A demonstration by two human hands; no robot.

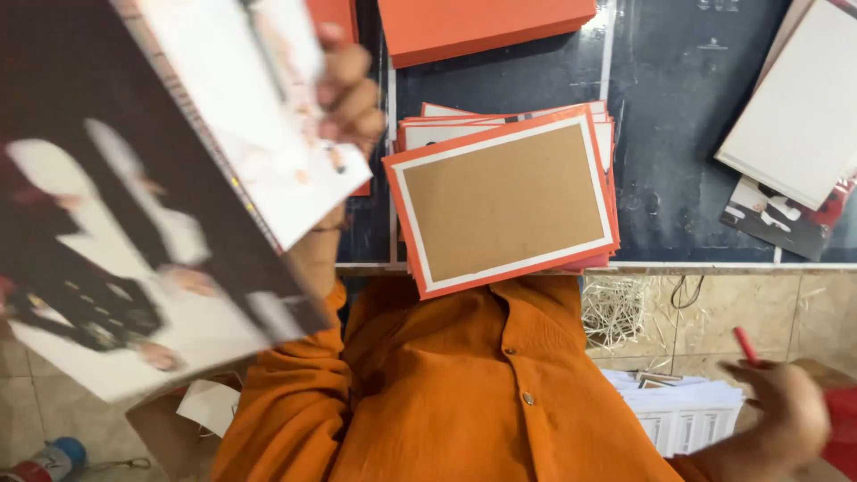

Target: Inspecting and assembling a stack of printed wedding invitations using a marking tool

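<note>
My left hand [350, 89] is raised at the upper left and grips a large open photo book [152, 205] by its white page; the book is tilted and blurred, close to the camera. My right hand [786, 419] is low at the right, closed around a thin red stick-like object [745, 345], just beside a stack of white sheets [683, 406]. In front of my orange shirt, a pile of orange-edged cards [504, 201] with brown centres lies at the table's near edge.
An orange flat box [478, 27] lies at the far side of the dark table [678, 116]. White boards [799, 107] and a dark photo print [781, 219] sit at the right. A tiled floor [759, 303], tangled straw and a bottle [49, 460] lie below.
</note>
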